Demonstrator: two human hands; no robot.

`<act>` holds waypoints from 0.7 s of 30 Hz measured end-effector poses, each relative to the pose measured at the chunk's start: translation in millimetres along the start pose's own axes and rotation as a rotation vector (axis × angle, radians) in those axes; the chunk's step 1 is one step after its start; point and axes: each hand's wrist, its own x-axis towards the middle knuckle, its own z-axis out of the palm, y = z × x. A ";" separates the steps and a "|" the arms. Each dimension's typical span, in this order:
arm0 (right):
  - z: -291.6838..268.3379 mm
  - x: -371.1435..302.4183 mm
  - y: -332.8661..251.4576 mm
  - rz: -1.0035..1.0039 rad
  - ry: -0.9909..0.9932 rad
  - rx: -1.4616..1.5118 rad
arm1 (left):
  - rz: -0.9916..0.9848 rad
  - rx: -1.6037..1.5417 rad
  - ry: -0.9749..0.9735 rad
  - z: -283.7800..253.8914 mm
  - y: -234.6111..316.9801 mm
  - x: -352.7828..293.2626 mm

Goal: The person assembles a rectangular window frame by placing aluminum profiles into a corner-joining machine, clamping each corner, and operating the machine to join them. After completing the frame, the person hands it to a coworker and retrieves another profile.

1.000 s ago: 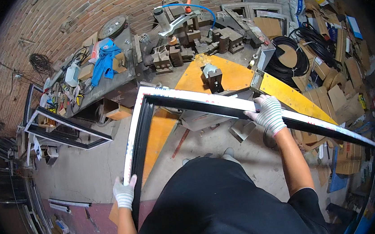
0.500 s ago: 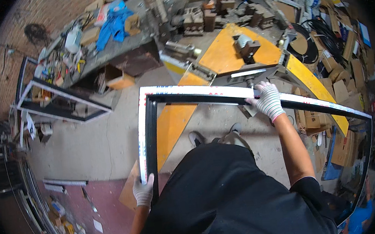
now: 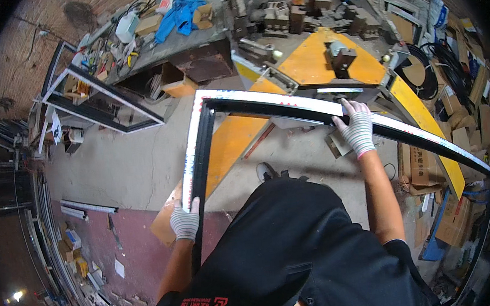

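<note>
A large rectangular window frame [image 3: 278,104], black with white printed film on its outer faces, is held up in front of my body. My left hand [image 3: 185,220], in a striped knit glove, grips the left side bar low down. My right hand [image 3: 358,126], gloved the same way, is wrapped over the top bar right of its middle. The right side bar curves down at the far right. Part of the frame's lower end is hidden by my black-clad body. Beyond the top bar stands a machine with an orange table [image 3: 301,65].
A second frame [image 3: 98,102] leans at the left by a cluttered workbench [image 3: 187,43]. A yellow arm [image 3: 425,129] of the machine reaches out at the right. Cardboard boxes [image 3: 426,162] and coiled black hose [image 3: 423,74] pile up there. Long metal profiles [image 3: 49,231] lie at the left.
My view has turned left, so the background sits further right. The window frame's top left corner appears higher and the frame more tilted, its right end lower. Both hands keep their hold.
</note>
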 end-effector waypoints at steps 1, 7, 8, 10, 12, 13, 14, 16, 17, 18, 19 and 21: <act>-0.3 -9.6 9.2 0.002 0.026 -0.021 | -0.016 -0.027 -0.007 1.1 4.1 -1.9; -32.3 -93.1 141.4 0.138 0.179 -0.121 | 0.239 0.055 0.294 26.7 49.2 -0.9; -39.2 -104.3 171.0 0.193 0.179 -0.130 | 0.261 0.174 0.340 32.3 64.2 3.5; -52.7 -122.5 223.3 0.307 0.175 -0.196 | 0.394 0.342 0.509 60.7 105.1 0.1; -69.5 -138.1 267.2 0.372 0.117 -0.229 | 0.602 0.249 0.347 81.4 153.4 -5.9; -73.6 -143.1 279.5 0.355 0.118 -0.257 | 0.671 0.210 0.284 93.1 183.8 -7.7; -78.5 -146.2 290.2 0.384 0.038 -0.283 | 0.777 0.211 0.301 107.6 213.4 -17.3; -82.6 -149.6 299.6 0.369 -0.038 -0.259 | 0.916 0.166 0.231 129.5 274.8 -35.2; -82.0 -151.2 299.3 0.366 -0.017 -0.236 | 0.960 0.160 0.194 139.9 303.8 -44.7; -81.0 -152.2 298.4 0.377 -0.009 -0.222 | 0.975 0.167 0.143 148.6 331.3 -53.6; -79.3 -152.7 297.4 0.386 0.002 -0.174 | 1.031 0.149 0.131 155.5 354.2 -61.3; -75.9 -153.7 295.1 0.400 0.032 -0.168 | 1.161 0.119 0.106 168.5 399.4 -70.7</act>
